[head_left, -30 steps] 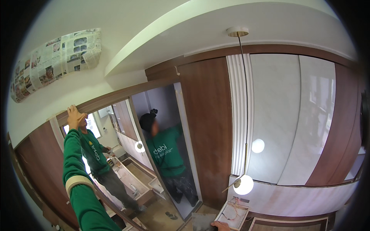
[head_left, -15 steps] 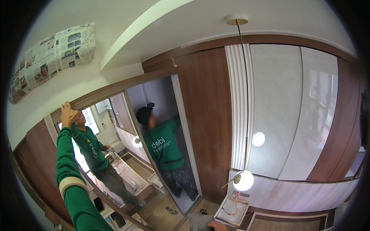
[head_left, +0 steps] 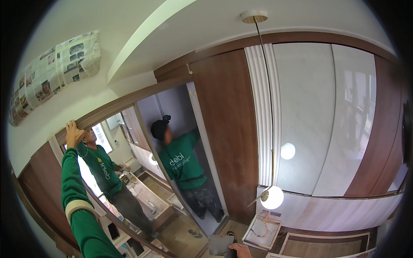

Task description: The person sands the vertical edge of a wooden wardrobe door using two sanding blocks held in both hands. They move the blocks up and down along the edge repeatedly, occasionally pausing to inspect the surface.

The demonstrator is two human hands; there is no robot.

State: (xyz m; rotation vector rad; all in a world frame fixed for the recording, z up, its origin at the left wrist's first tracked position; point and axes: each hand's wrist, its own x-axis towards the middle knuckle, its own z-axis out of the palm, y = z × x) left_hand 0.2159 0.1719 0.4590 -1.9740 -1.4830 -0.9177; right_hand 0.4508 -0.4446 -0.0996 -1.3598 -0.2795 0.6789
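Note:
My left arm, in a green sleeve, stretches up the left side. My left hand grips the upper edge of a wooden door frame, its fingers bent over the rail. Around that forearm sits a roll of beige tape. Within the frame, a mirror panel reflects me and part of the room. At the bottom edge, my right hand is closed on a flat grey rectangular plate, perhaps a putty blade. The lower part of this hand is cut off by the picture's edge.
Beyond the frame opening, a co-worker in green faces a wall. A pendant lamp with a lit globe hangs at centre right. Below it, an open white box holds loose wires. Newspaper covers a long unit high on the left wall.
My view has shifted slightly, so the scene sits differently in the picture. My right hand and the grey plate show a little higher. My left hand stays on the door frame.

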